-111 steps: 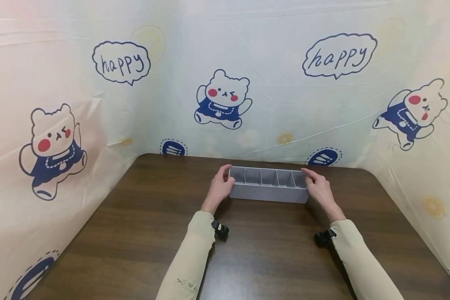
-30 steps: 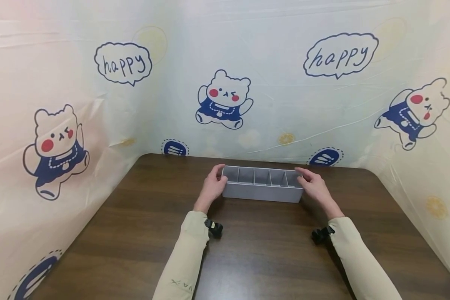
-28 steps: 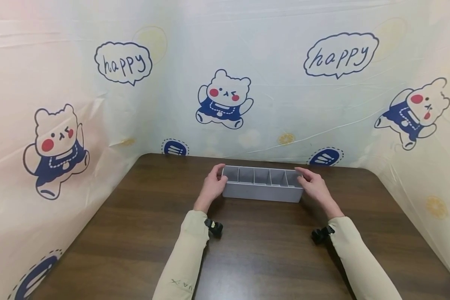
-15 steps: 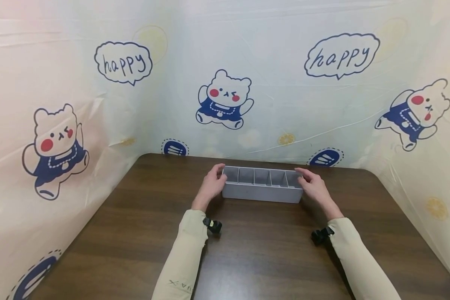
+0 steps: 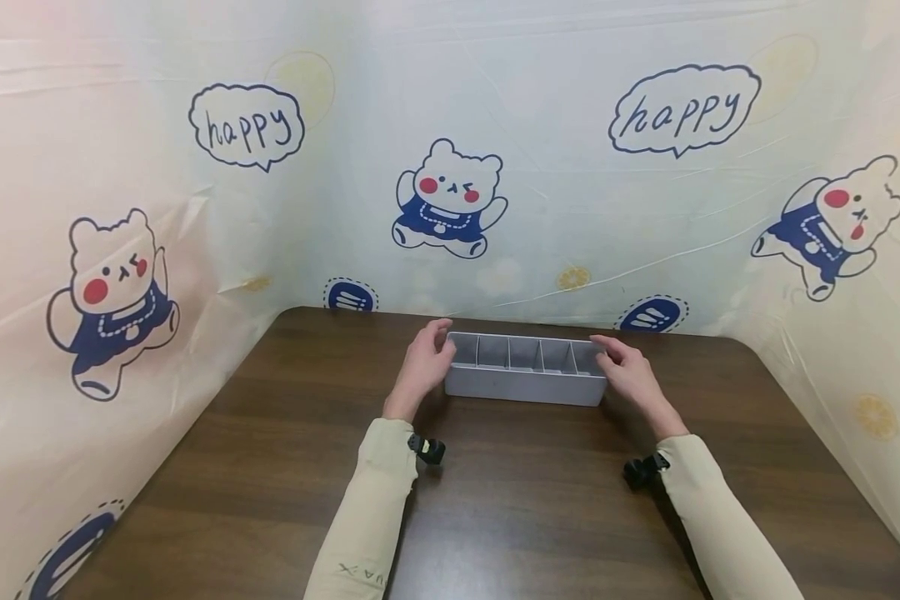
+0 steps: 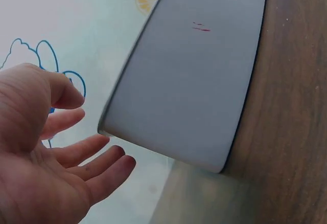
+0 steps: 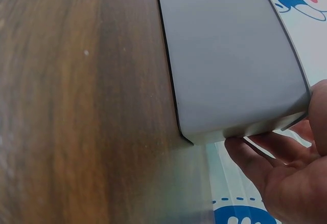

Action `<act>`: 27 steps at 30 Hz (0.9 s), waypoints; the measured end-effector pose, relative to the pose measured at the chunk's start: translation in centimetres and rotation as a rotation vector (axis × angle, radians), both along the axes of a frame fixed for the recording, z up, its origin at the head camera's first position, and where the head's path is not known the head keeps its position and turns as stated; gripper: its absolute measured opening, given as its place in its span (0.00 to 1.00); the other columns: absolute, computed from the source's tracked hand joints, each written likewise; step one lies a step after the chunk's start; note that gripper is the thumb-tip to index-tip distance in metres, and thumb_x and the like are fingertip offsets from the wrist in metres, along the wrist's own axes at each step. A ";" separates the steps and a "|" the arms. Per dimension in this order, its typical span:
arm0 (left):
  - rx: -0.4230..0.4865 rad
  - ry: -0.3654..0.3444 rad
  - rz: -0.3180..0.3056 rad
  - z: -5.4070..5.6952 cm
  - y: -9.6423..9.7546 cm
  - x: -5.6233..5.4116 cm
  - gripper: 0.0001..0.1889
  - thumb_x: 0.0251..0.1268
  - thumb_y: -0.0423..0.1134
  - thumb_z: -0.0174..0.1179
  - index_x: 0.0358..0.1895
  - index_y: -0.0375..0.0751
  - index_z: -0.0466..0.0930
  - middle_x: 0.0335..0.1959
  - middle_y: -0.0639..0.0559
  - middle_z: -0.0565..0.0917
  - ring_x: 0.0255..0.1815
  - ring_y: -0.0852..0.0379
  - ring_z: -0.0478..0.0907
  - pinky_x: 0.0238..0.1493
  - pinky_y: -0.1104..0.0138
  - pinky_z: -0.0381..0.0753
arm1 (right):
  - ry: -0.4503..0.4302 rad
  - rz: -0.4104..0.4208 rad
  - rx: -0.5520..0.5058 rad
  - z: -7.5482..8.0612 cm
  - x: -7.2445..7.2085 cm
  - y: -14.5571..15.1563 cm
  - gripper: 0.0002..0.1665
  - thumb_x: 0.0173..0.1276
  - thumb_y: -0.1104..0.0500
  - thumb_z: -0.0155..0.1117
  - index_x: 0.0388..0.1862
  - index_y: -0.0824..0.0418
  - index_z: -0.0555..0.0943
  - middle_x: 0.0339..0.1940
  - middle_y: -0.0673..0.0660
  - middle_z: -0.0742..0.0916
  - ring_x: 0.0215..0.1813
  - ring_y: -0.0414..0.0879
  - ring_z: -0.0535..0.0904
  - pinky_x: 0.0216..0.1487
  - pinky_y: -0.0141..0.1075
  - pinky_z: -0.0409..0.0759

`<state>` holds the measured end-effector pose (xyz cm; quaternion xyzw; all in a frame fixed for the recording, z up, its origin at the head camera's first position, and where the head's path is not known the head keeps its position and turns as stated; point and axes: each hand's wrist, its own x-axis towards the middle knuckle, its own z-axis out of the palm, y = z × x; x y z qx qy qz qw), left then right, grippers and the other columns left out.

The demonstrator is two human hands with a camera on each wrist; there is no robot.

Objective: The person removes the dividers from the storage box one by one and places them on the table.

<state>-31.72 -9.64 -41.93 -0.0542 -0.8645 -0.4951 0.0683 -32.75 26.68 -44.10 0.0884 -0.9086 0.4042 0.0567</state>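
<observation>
Brown wooden table (image 5: 525,500), grey divided box (image 5: 525,387) atop, bear-printed sheeting (image 5: 555,200) behind

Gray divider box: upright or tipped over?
Upright. In the head view, the gray divider box sits level on the table, its five compartments opening upward.

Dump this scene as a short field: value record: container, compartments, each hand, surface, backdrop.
container: gray box, open-topped, on the table
compartments: five in a row, no contents visible
markings: small red marks on the box's near long side
left hand: at the box's left end, fingers loosely spread, thumb apart from it
right hand: holds the box's right end
surface: brown, wood-grained
backdrop: pale sheet printed with bears and "happy" bubbles
</observation>
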 end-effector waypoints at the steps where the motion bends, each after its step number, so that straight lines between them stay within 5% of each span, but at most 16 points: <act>1: -0.008 0.013 0.003 0.1 0.1 0.0 0.22 0.74 0.43 0.49 0.69 0.48 0.66 0.68 0.45 0.71 0.70 0.47 0.70 0.67 0.50 0.70 | 0.000 0.001 0.001 0.0 0.0 0.0 0.24 0.77 0.57 0.48 0.70 0.57 0.70 0.71 0.67 0.73 0.72 0.66 0.66 0.67 0.61 0.66; 12: -0.131 0.161 0.042 1.2 2.1 0.9 0.19 0.71 0.38 0.51 0.64 0.45 0.73 0.63 0.45 0.76 0.65 0.47 0.73 0.64 0.52 0.73 | 0.004 0.000 -0.015 0.1 0.0 -0.1 0.25 0.77 0.57 0.48 0.70 0.57 0.70 0.70 0.67 0.74 0.68 0.64 0.70 0.66 0.60 0.68; 27: -0.175 0.144 -0.023 2.1 3.8 1.1 0.20 0.70 0.39 0.54 0.64 0.44 0.72 0.61 0.45 0.77 0.58 0.48 0.77 0.57 0.54 0.78 | 0.029 -0.024 0.028 0.0 0.0 -0.2 0.24 0.76 0.57 0.48 0.69 0.56 0.72 0.60 0.66 0.80 0.51 0.57 0.73 0.48 0.44 0.71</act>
